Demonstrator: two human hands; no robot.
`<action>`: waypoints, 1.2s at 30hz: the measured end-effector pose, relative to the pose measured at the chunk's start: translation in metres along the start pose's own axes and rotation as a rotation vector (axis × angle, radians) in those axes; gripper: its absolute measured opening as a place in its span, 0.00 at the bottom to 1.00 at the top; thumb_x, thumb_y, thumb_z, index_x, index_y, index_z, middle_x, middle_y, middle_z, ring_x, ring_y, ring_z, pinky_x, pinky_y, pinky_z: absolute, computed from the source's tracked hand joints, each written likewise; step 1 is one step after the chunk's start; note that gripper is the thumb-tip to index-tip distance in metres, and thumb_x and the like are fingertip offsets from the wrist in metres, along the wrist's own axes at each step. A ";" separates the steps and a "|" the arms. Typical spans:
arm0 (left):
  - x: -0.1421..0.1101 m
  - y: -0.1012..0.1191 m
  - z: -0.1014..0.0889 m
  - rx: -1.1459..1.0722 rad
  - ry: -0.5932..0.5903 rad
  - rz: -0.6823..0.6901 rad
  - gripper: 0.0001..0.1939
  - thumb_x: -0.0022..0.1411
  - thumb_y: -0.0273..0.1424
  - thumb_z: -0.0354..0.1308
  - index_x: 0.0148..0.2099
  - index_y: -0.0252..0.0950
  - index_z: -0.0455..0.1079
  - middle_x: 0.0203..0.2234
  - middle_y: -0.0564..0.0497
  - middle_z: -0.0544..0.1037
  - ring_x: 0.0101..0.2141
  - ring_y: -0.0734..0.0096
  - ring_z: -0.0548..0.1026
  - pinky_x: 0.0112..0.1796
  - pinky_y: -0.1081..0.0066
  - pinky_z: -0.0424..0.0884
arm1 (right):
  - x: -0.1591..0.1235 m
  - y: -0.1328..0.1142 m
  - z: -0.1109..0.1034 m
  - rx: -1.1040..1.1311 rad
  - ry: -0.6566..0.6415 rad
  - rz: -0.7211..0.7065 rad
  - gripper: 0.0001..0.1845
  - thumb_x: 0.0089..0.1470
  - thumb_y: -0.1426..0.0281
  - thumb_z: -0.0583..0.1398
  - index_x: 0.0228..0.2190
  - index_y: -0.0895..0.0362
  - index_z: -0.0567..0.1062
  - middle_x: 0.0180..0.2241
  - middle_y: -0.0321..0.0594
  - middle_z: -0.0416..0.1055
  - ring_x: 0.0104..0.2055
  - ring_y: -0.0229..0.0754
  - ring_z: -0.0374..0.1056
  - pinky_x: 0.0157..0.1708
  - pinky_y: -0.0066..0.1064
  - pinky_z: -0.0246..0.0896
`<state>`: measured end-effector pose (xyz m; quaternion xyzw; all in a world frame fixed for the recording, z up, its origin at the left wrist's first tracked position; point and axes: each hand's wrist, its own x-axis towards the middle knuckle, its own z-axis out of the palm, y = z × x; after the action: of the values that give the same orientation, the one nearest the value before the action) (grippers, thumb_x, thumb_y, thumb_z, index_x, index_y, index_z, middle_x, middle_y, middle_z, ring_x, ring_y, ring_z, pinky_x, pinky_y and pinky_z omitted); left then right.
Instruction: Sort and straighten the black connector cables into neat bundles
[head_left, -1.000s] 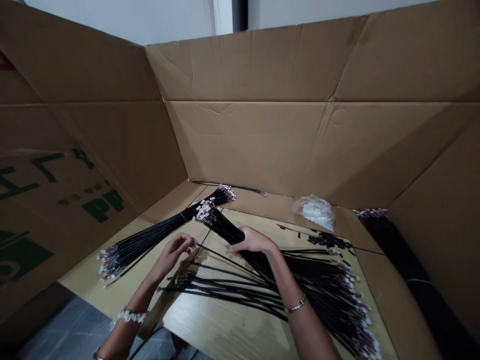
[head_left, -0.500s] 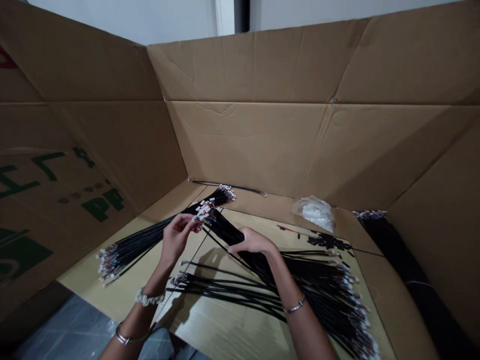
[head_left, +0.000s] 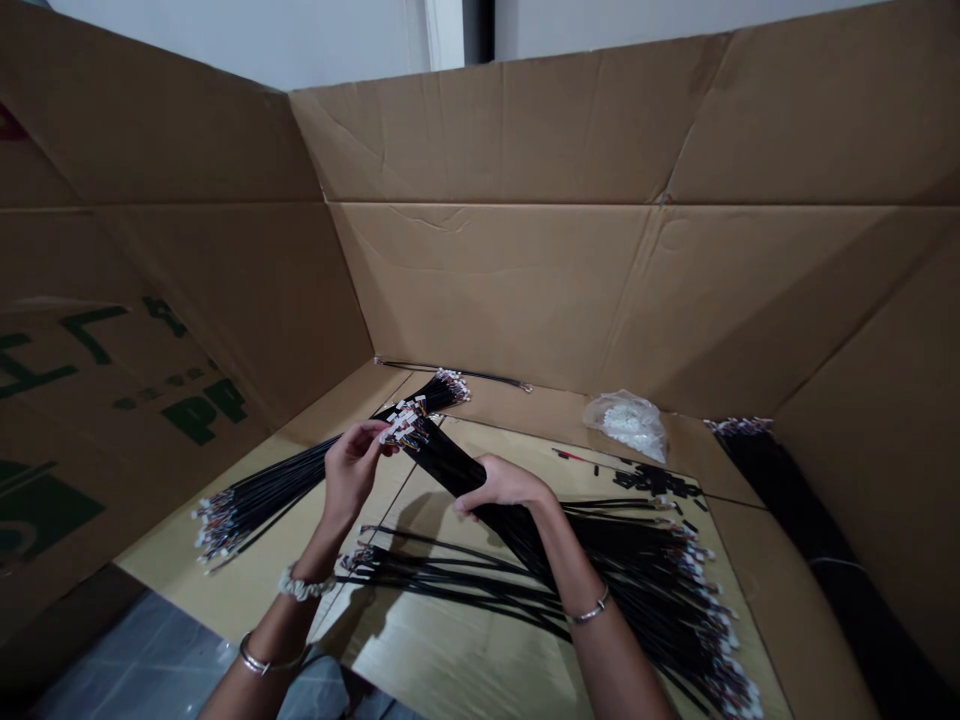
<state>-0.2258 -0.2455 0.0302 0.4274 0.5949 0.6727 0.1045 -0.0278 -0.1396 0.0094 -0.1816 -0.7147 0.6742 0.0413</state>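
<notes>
My right hand (head_left: 504, 484) is wrapped round a thick bundle of black cables (head_left: 448, 462), lifted at its left end. White connectors (head_left: 405, 424) with coloured wires crowd that raised end. The fingers of my left hand (head_left: 356, 462) are pinched at the edge of these connectors; they seem to grip one cable's connector, partly hidden by the fingers. Below the raised bundle, several loose black cables (head_left: 457, 585) lie on the yellowish board. To the right, the bundle's other end fans out in white connectors (head_left: 720, 625).
Behind my left hand lies another cable bundle (head_left: 277, 482). A clear bag of small white parts (head_left: 628, 425) sits at the back, with short black pieces (head_left: 656, 481) before it. A long black bundle (head_left: 802, 520) lies at the right. Cardboard walls (head_left: 495, 290) enclose the board.
The single cable that hung below the bundle from my left fingers now lies up against the bundle, its connector among the others. My right hand keeps its hold.
</notes>
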 end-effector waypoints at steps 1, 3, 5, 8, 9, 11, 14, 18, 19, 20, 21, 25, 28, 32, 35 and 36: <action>0.001 0.000 0.001 0.003 0.001 -0.003 0.13 0.50 0.41 0.63 0.31 0.35 0.71 0.19 0.53 0.75 0.21 0.72 0.72 0.25 0.72 0.69 | 0.000 0.000 0.000 -0.010 0.004 0.008 0.11 0.36 0.70 0.67 0.21 0.59 0.69 0.18 0.31 0.70 0.20 0.34 0.65 0.20 0.24 0.58; 0.002 -0.001 -0.001 -0.003 -0.014 -0.019 0.15 0.49 0.42 0.64 0.32 0.35 0.71 0.20 0.53 0.75 0.21 0.71 0.72 0.25 0.71 0.70 | 0.001 0.000 0.000 -0.022 0.006 0.017 0.11 0.35 0.71 0.67 0.21 0.59 0.69 0.17 0.30 0.69 0.19 0.33 0.63 0.19 0.23 0.56; 0.003 -0.005 -0.007 -0.007 -0.053 -0.050 0.18 0.49 0.45 0.64 0.35 0.35 0.71 0.23 0.51 0.77 0.23 0.69 0.74 0.27 0.70 0.71 | 0.002 0.001 -0.001 -0.019 0.009 0.012 0.10 0.35 0.72 0.66 0.20 0.59 0.69 0.16 0.30 0.68 0.18 0.32 0.62 0.18 0.23 0.55; 0.000 -0.019 -0.029 0.050 -0.148 -0.124 0.23 0.51 0.49 0.61 0.39 0.35 0.72 0.29 0.48 0.79 0.29 0.65 0.76 0.30 0.68 0.73 | 0.003 0.002 -0.002 -0.006 0.027 0.003 0.09 0.36 0.72 0.65 0.20 0.59 0.69 0.17 0.30 0.68 0.19 0.32 0.62 0.18 0.23 0.55; -0.003 -0.026 -0.039 0.099 -0.202 -0.154 0.23 0.51 0.50 0.61 0.38 0.35 0.73 0.29 0.47 0.79 0.30 0.64 0.76 0.31 0.67 0.73 | 0.003 0.002 -0.003 -0.004 0.034 0.001 0.09 0.36 0.72 0.65 0.20 0.60 0.69 0.17 0.31 0.68 0.19 0.32 0.63 0.18 0.23 0.55; -0.012 -0.042 -0.058 0.246 -0.354 -0.203 0.22 0.47 0.50 0.63 0.33 0.36 0.75 0.28 0.46 0.79 0.30 0.62 0.76 0.31 0.68 0.72 | 0.002 0.002 -0.003 -0.001 0.048 -0.001 0.09 0.36 0.72 0.65 0.20 0.60 0.69 0.17 0.31 0.68 0.19 0.32 0.63 0.18 0.23 0.55; -0.029 -0.061 -0.080 0.382 -0.514 -0.252 0.19 0.43 0.48 0.65 0.30 0.38 0.77 0.28 0.45 0.78 0.30 0.60 0.75 0.30 0.67 0.72 | 0.001 0.002 -0.004 0.001 0.057 0.005 0.09 0.35 0.72 0.65 0.21 0.60 0.70 0.17 0.31 0.68 0.18 0.32 0.62 0.18 0.23 0.55; -0.043 -0.069 -0.085 0.518 -0.581 -0.235 0.14 0.45 0.44 0.62 0.28 0.38 0.77 0.28 0.45 0.76 0.29 0.60 0.74 0.32 0.65 0.72 | 0.001 0.001 -0.004 0.003 0.047 0.007 0.09 0.35 0.71 0.66 0.20 0.60 0.70 0.17 0.31 0.68 0.19 0.33 0.63 0.19 0.23 0.56; -0.044 -0.070 -0.084 0.532 -0.592 -0.225 0.13 0.46 0.43 0.61 0.26 0.38 0.77 0.27 0.46 0.75 0.29 0.60 0.73 0.32 0.65 0.72 | 0.001 0.001 -0.004 0.005 0.043 0.006 0.09 0.35 0.71 0.66 0.20 0.60 0.70 0.17 0.32 0.68 0.19 0.32 0.62 0.19 0.24 0.56; -0.045 -0.070 -0.082 0.532 -0.598 -0.217 0.12 0.46 0.42 0.60 0.24 0.38 0.76 0.26 0.47 0.74 0.28 0.61 0.73 0.31 0.66 0.71 | 0.001 0.001 -0.004 0.007 0.040 0.007 0.09 0.35 0.71 0.66 0.20 0.60 0.70 0.17 0.32 0.68 0.19 0.32 0.62 0.19 0.24 0.56; -0.046 -0.069 -0.080 0.520 -0.602 -0.211 0.12 0.47 0.41 0.59 0.23 0.38 0.74 0.25 0.47 0.73 0.27 0.62 0.72 0.30 0.67 0.71 | 0.001 0.001 -0.004 0.009 0.038 0.009 0.10 0.35 0.71 0.66 0.20 0.60 0.70 0.17 0.32 0.68 0.19 0.32 0.62 0.19 0.24 0.56; -0.043 -0.065 -0.074 0.482 -0.568 -0.225 0.13 0.50 0.42 0.57 0.22 0.39 0.69 0.22 0.49 0.72 0.23 0.66 0.69 0.25 0.69 0.68 | 0.001 0.002 -0.004 0.002 0.041 0.003 0.09 0.35 0.72 0.66 0.19 0.60 0.69 0.17 0.31 0.68 0.19 0.32 0.62 0.19 0.24 0.56; -0.034 -0.054 -0.073 0.456 -0.534 -0.205 0.15 0.51 0.45 0.58 0.24 0.39 0.69 0.19 0.50 0.73 0.22 0.66 0.69 0.24 0.70 0.67 | 0.003 0.005 -0.004 0.004 0.036 -0.004 0.09 0.36 0.72 0.66 0.19 0.60 0.70 0.17 0.31 0.68 0.19 0.32 0.62 0.19 0.24 0.56; -0.013 -0.027 -0.067 0.328 -0.400 -0.133 0.18 0.48 0.48 0.63 0.29 0.38 0.72 0.22 0.51 0.76 0.25 0.67 0.72 0.27 0.71 0.69 | 0.004 0.008 -0.006 0.019 0.043 -0.011 0.09 0.37 0.72 0.66 0.20 0.59 0.70 0.16 0.30 0.68 0.19 0.33 0.62 0.19 0.24 0.56; 0.000 -0.007 -0.055 0.193 -0.297 -0.152 0.20 0.43 0.48 0.68 0.30 0.37 0.72 0.22 0.51 0.76 0.25 0.68 0.73 0.27 0.72 0.70 | 0.004 0.009 -0.007 -0.007 0.040 -0.020 0.08 0.38 0.72 0.66 0.21 0.59 0.70 0.17 0.29 0.68 0.20 0.33 0.61 0.20 0.24 0.55; 0.004 -0.001 -0.050 0.150 -0.272 -0.154 0.21 0.42 0.48 0.69 0.30 0.37 0.72 0.22 0.51 0.76 0.25 0.68 0.73 0.27 0.72 0.71 | 0.003 0.009 -0.007 -0.015 0.045 -0.019 0.08 0.39 0.72 0.66 0.21 0.59 0.70 0.17 0.29 0.68 0.20 0.33 0.62 0.20 0.24 0.55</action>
<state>-0.2636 -0.2785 0.0341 0.4743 0.6548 0.5522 0.2033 -0.0269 -0.1316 0.0006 -0.1903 -0.7202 0.6643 0.0627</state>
